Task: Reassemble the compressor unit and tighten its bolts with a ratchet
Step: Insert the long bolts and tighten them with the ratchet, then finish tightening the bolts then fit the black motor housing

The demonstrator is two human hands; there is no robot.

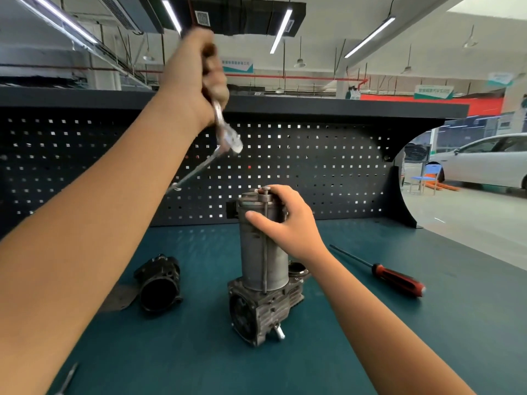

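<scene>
Motion blur smears the ratchet [228, 136] in your left hand [196, 78], so the head + whatever's fitted to it are hard to read. The handle is mostly buried in your clenched fingers. A thin bar [196, 172] runs down-left from the head; its tip is blurred too, so can't tell what's on the end. Your left forearm covers part of a flat grey plate [119, 299] on the bench [199, 357]. A slim metal tool [67, 379] at bottom-left is cut off by the frame edge. The far side of the compressor unit [263, 269] is out of sight, w/ a small round part [298, 270] half hidden behind it.

The compressor unit stands upright mid-bench, cylinder up, ribbed base down. Your right hand [285, 223] grasps the top of the cylinder from the right, thumb across the front, fingers curled round near the cap. A long bolt [265, 240] runs down the cylinder's front, its head just beside your fingertips. The left hand w/ ratchet is raised well above + left of the unit, not touching it. A black housing [159, 283] lies left of the unit, apart from it. A red-handled screwdriver [399, 279] lies on the right, beyond your right forearm.
</scene>
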